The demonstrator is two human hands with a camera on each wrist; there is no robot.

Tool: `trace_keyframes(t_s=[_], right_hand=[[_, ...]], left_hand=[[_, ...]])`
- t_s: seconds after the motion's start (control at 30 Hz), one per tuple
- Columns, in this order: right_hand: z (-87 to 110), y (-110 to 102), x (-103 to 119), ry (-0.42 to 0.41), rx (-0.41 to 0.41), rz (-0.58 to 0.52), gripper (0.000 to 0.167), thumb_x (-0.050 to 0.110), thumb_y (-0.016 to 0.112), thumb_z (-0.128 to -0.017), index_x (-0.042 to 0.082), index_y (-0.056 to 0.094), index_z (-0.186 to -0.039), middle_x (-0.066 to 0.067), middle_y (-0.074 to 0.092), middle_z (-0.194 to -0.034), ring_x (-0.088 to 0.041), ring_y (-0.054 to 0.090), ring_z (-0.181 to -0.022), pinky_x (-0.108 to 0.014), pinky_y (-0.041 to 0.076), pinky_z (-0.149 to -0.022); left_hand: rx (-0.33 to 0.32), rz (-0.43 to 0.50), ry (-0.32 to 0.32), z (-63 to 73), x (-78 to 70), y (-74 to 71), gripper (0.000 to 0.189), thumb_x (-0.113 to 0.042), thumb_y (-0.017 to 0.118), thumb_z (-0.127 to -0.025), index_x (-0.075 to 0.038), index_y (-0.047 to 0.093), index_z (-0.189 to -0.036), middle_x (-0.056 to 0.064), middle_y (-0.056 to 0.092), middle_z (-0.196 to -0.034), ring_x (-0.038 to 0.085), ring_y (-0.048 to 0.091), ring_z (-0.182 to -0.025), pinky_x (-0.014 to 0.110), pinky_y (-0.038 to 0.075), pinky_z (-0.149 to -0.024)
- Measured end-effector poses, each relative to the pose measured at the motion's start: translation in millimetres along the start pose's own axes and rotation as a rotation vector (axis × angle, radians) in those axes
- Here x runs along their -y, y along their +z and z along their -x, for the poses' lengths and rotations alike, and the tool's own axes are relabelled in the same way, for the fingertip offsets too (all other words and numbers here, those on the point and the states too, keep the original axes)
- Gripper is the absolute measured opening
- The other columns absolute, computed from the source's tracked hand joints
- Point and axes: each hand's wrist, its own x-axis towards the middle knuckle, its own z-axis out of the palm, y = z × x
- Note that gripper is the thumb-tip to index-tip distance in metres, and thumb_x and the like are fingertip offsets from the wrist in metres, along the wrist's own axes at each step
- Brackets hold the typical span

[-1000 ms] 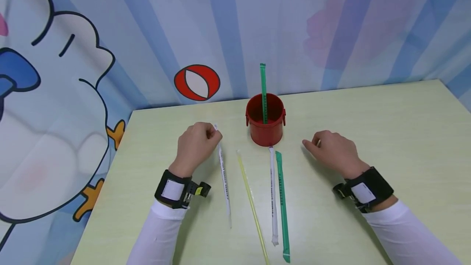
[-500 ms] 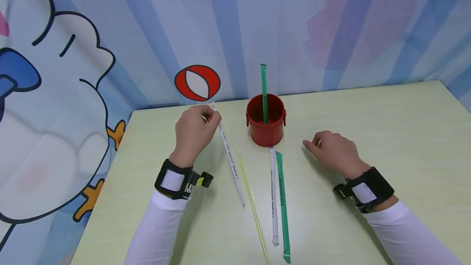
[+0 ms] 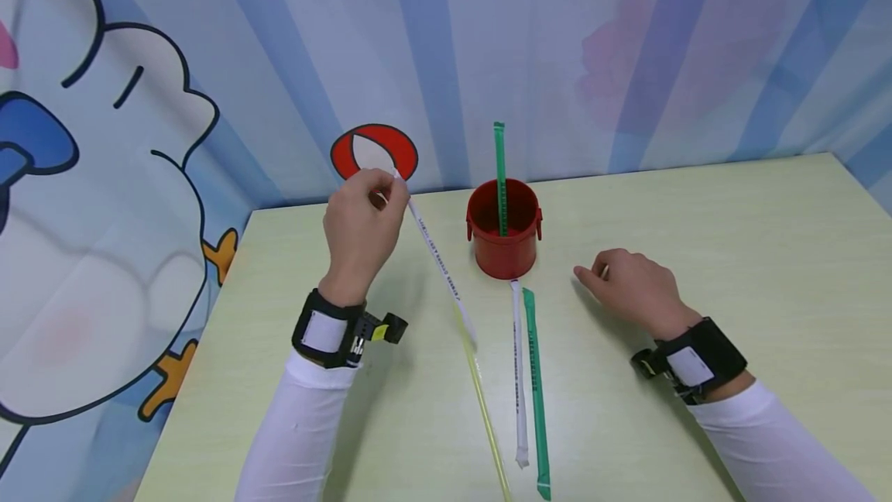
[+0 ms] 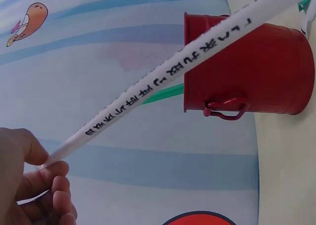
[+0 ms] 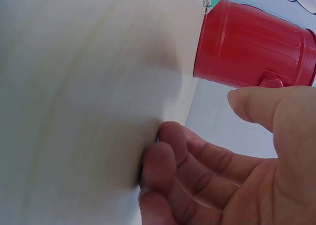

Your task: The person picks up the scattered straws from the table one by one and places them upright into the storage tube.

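My left hand (image 3: 364, 227) pinches the upper end of a white paper-wrapped straw (image 3: 435, 254) between thumb and fingers. The straw slants down to the right, its lower end overlapping the yellow straw in the head view. Dark printed characters run along the white wrapper (image 4: 148, 87) in the left wrist view. Right of this hand stands a red bucket (image 3: 505, 254) with a green-wrapped straw (image 3: 499, 169) upright in it. My right hand (image 3: 630, 289) rests on the table right of the bucket, fingers loosely curled and holding nothing.
On the pale table (image 3: 732, 238) lie a yellow straw (image 3: 484, 401), a second white-wrapped straw (image 3: 518, 378) and a second green-wrapped straw (image 3: 536, 393), in front of the bucket. A printed curtain (image 3: 530, 60) hangs behind the table's back edge.
My left hand has risen and moved away from me, lifting the white-wrapped straw. The straw's lower end has swung right, over the yellow straw. My right hand has stayed still.
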Motion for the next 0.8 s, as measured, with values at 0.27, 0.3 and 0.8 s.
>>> trace_keyframes(t_s=[0.27, 0.3, 0.8], right_hand=[[0.1, 0, 0, 0.003, 0.003, -0.007, 0.036, 0.036, 0.058, -0.096, 0.003, 0.066, -0.086, -0.001, 0.047, -0.056, -0.019, 0.046, -0.055, -0.030, 0.032, -0.046], [0.0, 0, 0, 0.004, 0.005, -0.007, 0.036, 0.036, 0.058, -0.096, 0.003, 0.066, -0.086, -0.001, 0.047, -0.056, -0.019, 0.046, -0.055, -0.030, 0.032, -0.047], [0.5, -1, 1, 0.012, 0.005, -0.013, 0.036, 0.037, 0.058, -0.096, 0.002, 0.066, -0.088, -0.002, 0.047, -0.056, -0.019, 0.047, -0.055, -0.031, 0.033, -0.047]], left_hand=[[-0.082, 0.075, 0.063, -7.6, -8.6, -5.6, 0.021, -0.016, 0.057, -0.095, 0.001, 0.070, -0.089, 0.012, 0.066, -0.082, 0.024, 0.059, -0.068, 0.035, 0.047, -0.060], [-0.094, 0.087, 0.072, -8.3, -9.0, -6.2, 0.021, -0.015, 0.057, -0.095, 0.001, 0.069, -0.089, 0.012, 0.067, -0.083, 0.024, 0.059, -0.067, 0.035, 0.047, -0.061], [-0.217, 0.224, 0.128, -16.7, -13.8, -12.6, 0.023, -0.014, 0.055, -0.096, 0.005, 0.067, -0.089, 0.014, 0.064, -0.083, 0.022, 0.057, -0.061, 0.030, 0.046, -0.059]])
